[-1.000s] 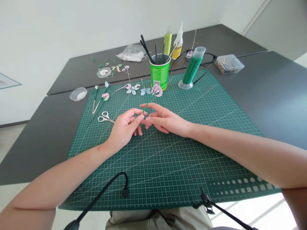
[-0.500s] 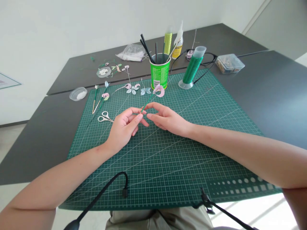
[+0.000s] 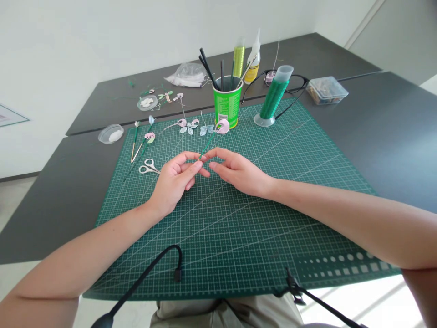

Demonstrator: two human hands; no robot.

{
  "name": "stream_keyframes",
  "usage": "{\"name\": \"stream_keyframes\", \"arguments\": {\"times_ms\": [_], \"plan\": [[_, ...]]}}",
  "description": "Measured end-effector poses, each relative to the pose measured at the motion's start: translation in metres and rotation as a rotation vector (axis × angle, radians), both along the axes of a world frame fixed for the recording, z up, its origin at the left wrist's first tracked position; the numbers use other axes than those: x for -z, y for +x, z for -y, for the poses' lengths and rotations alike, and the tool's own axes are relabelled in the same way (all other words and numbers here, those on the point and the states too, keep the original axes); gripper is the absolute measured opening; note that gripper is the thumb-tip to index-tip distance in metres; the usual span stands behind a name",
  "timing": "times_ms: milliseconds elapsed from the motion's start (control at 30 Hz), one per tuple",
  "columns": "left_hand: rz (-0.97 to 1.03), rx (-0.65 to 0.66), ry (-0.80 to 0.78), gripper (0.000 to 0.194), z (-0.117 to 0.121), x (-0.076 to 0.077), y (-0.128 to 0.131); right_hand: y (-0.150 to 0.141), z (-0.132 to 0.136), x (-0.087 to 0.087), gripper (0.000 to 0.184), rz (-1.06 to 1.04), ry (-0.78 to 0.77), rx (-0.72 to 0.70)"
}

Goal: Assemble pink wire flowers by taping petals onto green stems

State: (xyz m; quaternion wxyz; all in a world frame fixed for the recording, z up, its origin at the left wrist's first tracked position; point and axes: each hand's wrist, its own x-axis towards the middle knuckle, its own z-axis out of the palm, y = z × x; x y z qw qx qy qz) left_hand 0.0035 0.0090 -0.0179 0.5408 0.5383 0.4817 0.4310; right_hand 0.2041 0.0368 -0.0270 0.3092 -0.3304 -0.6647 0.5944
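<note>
A pink artificial flower (image 3: 223,126) on a thin green stem stands tilted up from my left hand (image 3: 177,180), whose thumb and forefinger pinch the stem's lower part. Close by on the right, my right hand (image 3: 237,171) has its forefinger reaching to the stem beside the left fingertips. Its thumb is held apart from that forefinger, and nothing shows gripped between them. White-handled scissors (image 3: 149,166) lie left of my left hand, their blades partly covered by it. Under both hands is a green cutting mat (image 3: 239,228).
Behind the flower stands a green cup (image 3: 227,107) of dark sticks. Right of it are a green thread spool (image 3: 274,98), glasses (image 3: 295,82), a glue bottle (image 3: 253,64) and a clear box (image 3: 327,90). Finished stems (image 3: 135,141) and a small dish (image 3: 111,134) lie left. Black cables (image 3: 146,273) cross the front.
The flower head has shifted slightly left and turned, showing a rounder pink face. My left hand has moved a little left; my right hand stays almost in place.
</note>
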Motion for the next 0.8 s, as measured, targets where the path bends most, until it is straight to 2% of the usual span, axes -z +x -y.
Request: {"name": "stream_keyframes", "arguments": {"times_ms": [300,600,800], "plan": [[0.003,-0.035,-0.060,0.027,0.0017,-0.0034,0.0023,0.0006,-0.0002,-0.0033,0.020,0.057,0.064,0.025],[0.067,-0.071,-0.077,0.018,0.0024,-0.0069,0.0046,0.0021,-0.0015,-0.0016,0.026,0.107,0.129,-0.006],[0.023,-0.085,-0.069,0.017,0.0022,-0.0069,0.0046,0.0024,-0.0023,-0.0012,0.027,0.097,0.157,-0.003]]}}
